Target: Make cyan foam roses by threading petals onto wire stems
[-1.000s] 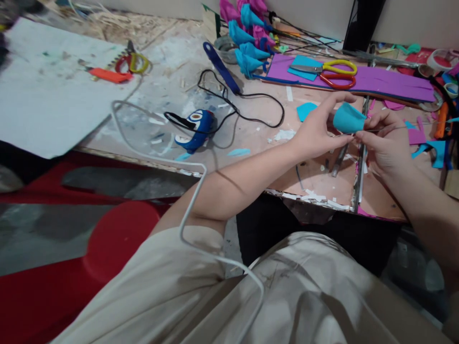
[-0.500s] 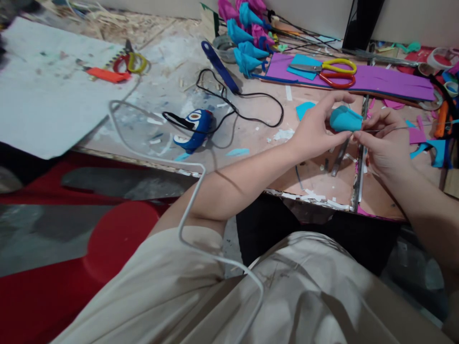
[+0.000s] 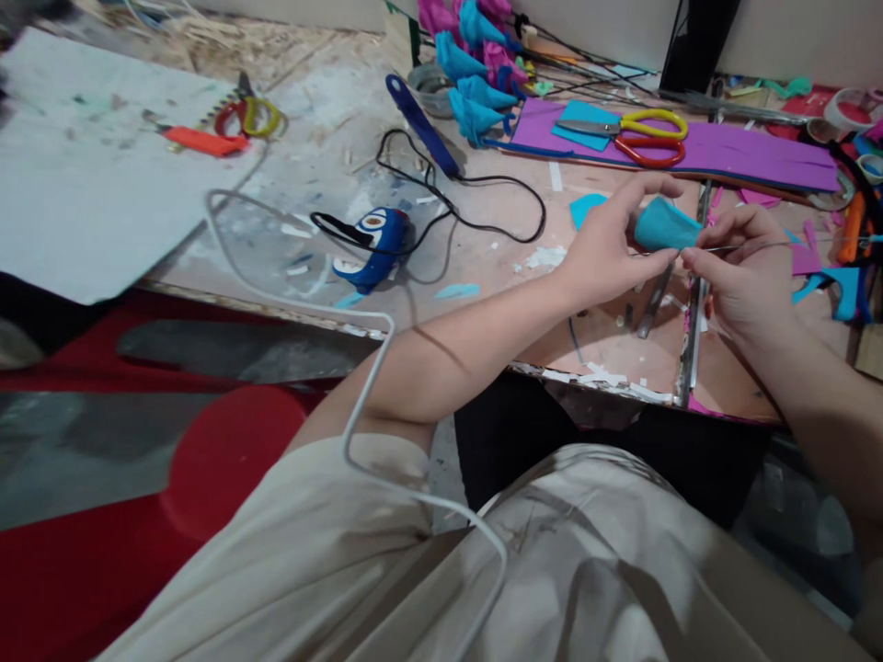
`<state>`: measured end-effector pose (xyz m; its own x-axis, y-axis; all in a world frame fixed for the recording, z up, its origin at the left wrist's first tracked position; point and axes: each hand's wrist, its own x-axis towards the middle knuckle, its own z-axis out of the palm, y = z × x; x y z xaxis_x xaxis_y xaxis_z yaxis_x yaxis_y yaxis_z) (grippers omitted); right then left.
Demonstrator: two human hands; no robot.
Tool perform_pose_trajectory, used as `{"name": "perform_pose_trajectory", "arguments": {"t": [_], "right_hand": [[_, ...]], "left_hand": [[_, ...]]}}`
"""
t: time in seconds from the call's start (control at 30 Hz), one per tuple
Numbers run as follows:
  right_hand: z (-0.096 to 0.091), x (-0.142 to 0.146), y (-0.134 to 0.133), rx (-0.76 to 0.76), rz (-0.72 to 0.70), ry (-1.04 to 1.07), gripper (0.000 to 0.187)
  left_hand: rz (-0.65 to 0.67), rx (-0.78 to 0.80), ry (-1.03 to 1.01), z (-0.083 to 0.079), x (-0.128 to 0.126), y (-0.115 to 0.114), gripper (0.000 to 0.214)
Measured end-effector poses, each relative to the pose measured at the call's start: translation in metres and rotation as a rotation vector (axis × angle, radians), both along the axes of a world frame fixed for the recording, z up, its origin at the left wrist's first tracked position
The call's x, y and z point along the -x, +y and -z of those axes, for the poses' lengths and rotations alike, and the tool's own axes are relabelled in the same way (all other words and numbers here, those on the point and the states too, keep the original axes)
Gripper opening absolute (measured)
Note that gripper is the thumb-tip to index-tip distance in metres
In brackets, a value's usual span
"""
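Observation:
A blue foam flower head (image 3: 663,223), rolled into a cone, lies on its side between my hands above the table. My left hand (image 3: 613,239) is closed around it, thumb below and fingers behind and over it. My right hand (image 3: 749,267) pinches the narrow end with thumb and forefinger. A thin wire stem (image 3: 779,245) runs from that end across the right fingers and out to the right. Below my hands lies a flat metal strip (image 3: 655,299). A loose blue foam piece (image 3: 586,210) is beside my left wrist.
Yellow-and-red-handled scissors (image 3: 652,138) lie on a purple foam sheet (image 3: 751,152) behind my hands. Finished blue and pink flowers (image 3: 475,106) are bunched at the back. A blue cartoon-faced object (image 3: 376,244) with a black cord and a white cable (image 3: 310,303) are to the left.
The blue cone has turned a little in my fingers, so its overlapping edge has shifted. Both hands stay in nearly the same place.

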<state>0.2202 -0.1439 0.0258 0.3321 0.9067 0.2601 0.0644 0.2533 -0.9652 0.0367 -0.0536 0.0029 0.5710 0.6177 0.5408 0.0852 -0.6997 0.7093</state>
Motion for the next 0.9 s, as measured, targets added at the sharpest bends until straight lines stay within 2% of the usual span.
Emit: {"name": "perform_pose_trajectory", "arguments": {"t": [0.17,0.5,0.9], "right_hand": [[-0.0009,0.0005,-0.0007,-0.010,0.014,-0.016,0.051],[-0.0002,0.0003,-0.0012,-0.003,0.023,-0.007,0.047],[-0.0020,0.0025,-0.0025,0.003,0.002,-0.003,0.050]], "left_hand": [[-0.012,0.002,-0.003,-0.0005,0.0000,-0.0007,0.055],[0.031,0.105,-0.036,-0.0034,-0.0001,-0.0019,0.056],[0.031,0.086,-0.036,-0.0029,-0.0004,-0.0007,0.054]]}}
